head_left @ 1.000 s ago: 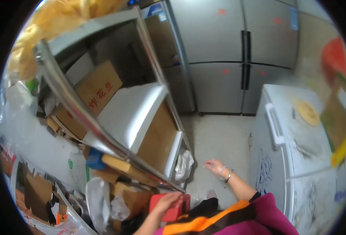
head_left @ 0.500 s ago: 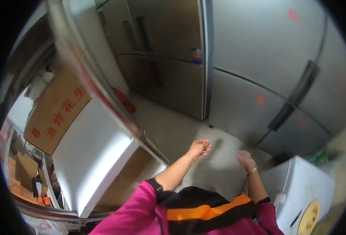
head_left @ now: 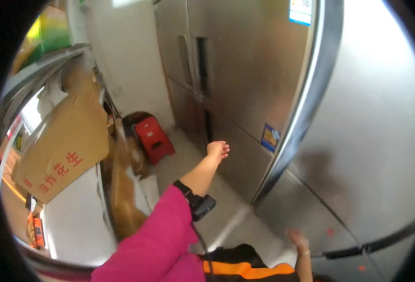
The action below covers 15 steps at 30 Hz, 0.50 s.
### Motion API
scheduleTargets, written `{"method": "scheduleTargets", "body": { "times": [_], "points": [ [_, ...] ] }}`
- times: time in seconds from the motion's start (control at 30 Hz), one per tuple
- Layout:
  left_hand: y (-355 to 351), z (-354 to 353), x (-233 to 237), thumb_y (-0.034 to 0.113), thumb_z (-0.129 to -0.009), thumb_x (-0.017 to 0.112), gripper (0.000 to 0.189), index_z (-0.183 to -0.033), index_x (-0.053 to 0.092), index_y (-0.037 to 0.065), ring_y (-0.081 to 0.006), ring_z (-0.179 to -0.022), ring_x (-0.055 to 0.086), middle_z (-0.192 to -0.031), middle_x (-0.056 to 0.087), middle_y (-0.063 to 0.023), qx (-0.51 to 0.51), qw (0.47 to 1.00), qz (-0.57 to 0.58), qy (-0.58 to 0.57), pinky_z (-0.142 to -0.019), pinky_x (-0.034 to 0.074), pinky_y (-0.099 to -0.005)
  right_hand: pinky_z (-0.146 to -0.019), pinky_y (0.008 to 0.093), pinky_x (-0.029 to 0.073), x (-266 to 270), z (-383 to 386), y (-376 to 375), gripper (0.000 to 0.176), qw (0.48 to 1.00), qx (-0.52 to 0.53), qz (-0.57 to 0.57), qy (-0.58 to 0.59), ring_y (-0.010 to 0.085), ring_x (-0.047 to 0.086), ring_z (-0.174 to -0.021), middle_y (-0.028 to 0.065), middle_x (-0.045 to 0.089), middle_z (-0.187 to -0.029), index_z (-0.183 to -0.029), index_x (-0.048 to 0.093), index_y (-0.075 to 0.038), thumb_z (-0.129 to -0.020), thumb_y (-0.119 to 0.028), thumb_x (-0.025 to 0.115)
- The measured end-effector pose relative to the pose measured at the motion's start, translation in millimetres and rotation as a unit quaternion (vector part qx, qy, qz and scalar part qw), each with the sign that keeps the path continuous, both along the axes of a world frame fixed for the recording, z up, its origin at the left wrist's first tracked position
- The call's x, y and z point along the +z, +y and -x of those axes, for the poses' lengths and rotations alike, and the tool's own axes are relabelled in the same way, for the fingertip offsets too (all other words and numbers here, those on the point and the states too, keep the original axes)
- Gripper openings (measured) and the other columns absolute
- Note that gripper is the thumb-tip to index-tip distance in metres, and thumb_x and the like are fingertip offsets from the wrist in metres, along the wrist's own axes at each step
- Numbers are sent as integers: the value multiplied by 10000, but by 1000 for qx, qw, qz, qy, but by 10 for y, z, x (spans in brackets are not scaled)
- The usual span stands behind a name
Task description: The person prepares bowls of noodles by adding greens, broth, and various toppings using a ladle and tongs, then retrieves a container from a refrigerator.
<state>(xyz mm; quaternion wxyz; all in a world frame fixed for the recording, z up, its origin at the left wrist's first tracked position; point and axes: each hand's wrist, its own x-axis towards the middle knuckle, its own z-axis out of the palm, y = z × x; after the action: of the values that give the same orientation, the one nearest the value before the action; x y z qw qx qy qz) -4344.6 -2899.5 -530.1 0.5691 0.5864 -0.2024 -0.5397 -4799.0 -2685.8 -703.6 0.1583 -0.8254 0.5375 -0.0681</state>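
Note:
My left hand reaches forward over the floor, its fingers loosely bent and apart, with nothing in them. It is nearest to the brown-grey steel refrigerator and appears apart from its lower doors. Lower down, my right hand hangs in front of the lighter silver refrigerator. Motion blurs its fingers a little; they look stretched out and I see nothing held. A black device is strapped above my left elbow, over the edge of the magenta sleeve.
A red folding stool stands by the far wall. On the left, a large cardboard box rests on a white surface, near shelving. Floor runs between these and the refrigerators. A dark door handle crosses the lower right.
My view has turned and moved forward, bringing the refrigerators and red stool closer. My left hand now appears higher and my right hand lower. The white cabinet at the right has left the view.

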Motion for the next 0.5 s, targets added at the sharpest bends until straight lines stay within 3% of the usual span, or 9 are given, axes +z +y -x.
{"method": "scheduleTargets", "body": {
  "times": [0.03, 0.07, 0.13, 0.17, 0.2, 0.27, 0.33, 0.4, 0.5],
  "points": [
    [-261, -154, 121, 53, -795, 413, 282, -1055, 520, 33, -205, -747, 593, -886, 605, -95, 12, 1000, 0, -6, -630, 494, -361, -784, 362, 450, 92, -14, -152, 323, 997, -9, -70, -7, 263, 550, -980, 103, 593, -1059, -1088, 556, -89, -773, -157, 572],
    [-549, -355, 173, 62, -794, 417, 267, -1035, 528, 31, -206, -702, 596, -858, 609, -93, 13, 999, 22, -25, -580, 497, -363, -784, 362, 450, 37, -98, -459, 323, 998, 1, -64, -6, 263, 550, -980, 103, 593, -1059, -1088, 556, -89, -773, -157, 572],
    [-992, -772, 321, 76, -794, 425, 238, -1000, 541, 43, -195, -682, 599, -817, 610, -84, 14, 995, 68, -76, -554, 494, -350, -734, 321, 458, -186, -218, -920, 276, 985, 26, -120, -124, 217, 576, -890, 78, 618, -973, -1052, 582, -77, -789, -162, 574],
    [-1136, -907, 436, 90, -796, 437, 214, -976, 547, 54, -190, -691, 598, -813, 609, -81, 68, 989, 75, -108, -573, 487, -336, -713, 300, 454, 193, -520, -1195, 273, 957, -58, -205, -196, 181, 572, -836, 65, 619, -931, -1048, 587, -68, -797, -175, 576],
    [-1272, -1101, 502, 102, -799, 448, 196, -961, 551, 60, -189, -704, 595, -823, 608, -81, 61, 989, 77, -112, -605, 479, -335, -692, 278, 450, 685, -1028, -1484, 272, 908, -141, -288, -269, 146, 568, -782, 53, 621, -888, -1043, 592, -58, -804, -187, 578],
    [-1411, -1395, 730, 94, -797, 441, 202, -962, 553, 63, -185, -715, 592, -825, 607, -80, 64, 986, 58, -139, -620, 472, -337, -650, 249, 437, 991, -1668, -2068, 274, 904, -21, -233, -359, 90, 532, -713, 20, 604, -818, -1009, 598, -40, -809, -227, 582],
    [-1666, -1745, 906, 94, -794, 442, 204, -961, 558, 71, -190, -710, 591, -838, 610, -83, 70, 986, 58, -137, -624, 468, -349, -675, 270, 452, 985, -2026, -2599, 258, 931, 40, -169, -320, 144, 569, -733, 64, 622, -854, -972, 608, -29, -795, -217, 600],
    [-1889, -2053, 1124, 112, -799, 445, 197, -952, 565, 83, -191, -727, 588, -861, 615, -77, 49, 978, 71, -188, -622, 462, -351, -711, 303, 465, 1715, -2849, -2911, 231, 916, 192, 10, -353, 222, 592, -773, 117, 624, -874, -954, 608, -25, -784, -181, 607],
    [-2385, -2553, 1226, 190, -824, 460, 190, -943, 572, 93, -172, -750, 582, -882, 620, -58, 32, 960, 104, -257, -652, 445, -357, -762, 348, 459, 2212, -3551, -3343, 184, 902, 241, 106, -343, 289, 577, -849, 146, 611, -898, -924, 604, -24, -772, -127, 596]
  ]
}}
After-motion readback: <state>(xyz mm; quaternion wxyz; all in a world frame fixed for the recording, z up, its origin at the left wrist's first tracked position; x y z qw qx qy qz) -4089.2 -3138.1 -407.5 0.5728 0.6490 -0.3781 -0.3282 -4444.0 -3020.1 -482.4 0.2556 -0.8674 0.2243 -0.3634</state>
